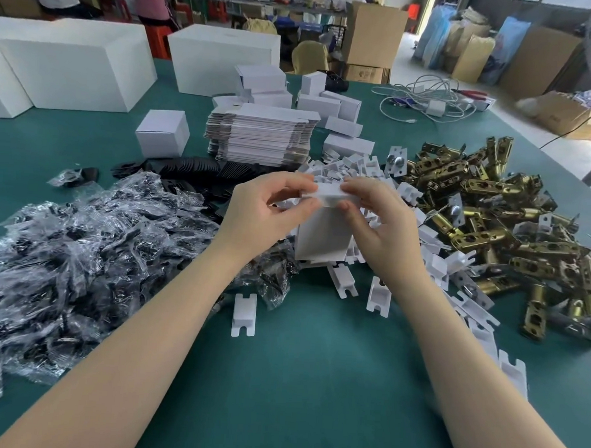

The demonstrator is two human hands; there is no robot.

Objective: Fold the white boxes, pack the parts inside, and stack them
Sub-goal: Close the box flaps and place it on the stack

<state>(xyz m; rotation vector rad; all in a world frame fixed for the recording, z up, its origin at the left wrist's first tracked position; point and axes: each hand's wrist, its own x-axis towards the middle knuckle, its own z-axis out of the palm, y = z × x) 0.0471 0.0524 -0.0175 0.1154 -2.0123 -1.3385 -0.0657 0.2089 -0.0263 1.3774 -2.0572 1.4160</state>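
Both hands, left hand and right hand, pinch the top flap of an upright white box above the tabletop; flat box blanks and brass latches remain; several finished boxes lie behind.

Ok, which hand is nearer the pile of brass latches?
Right. The right hand pinches the white box directly beside the brass latches; the left hand grips the box's opposite side, farther away.
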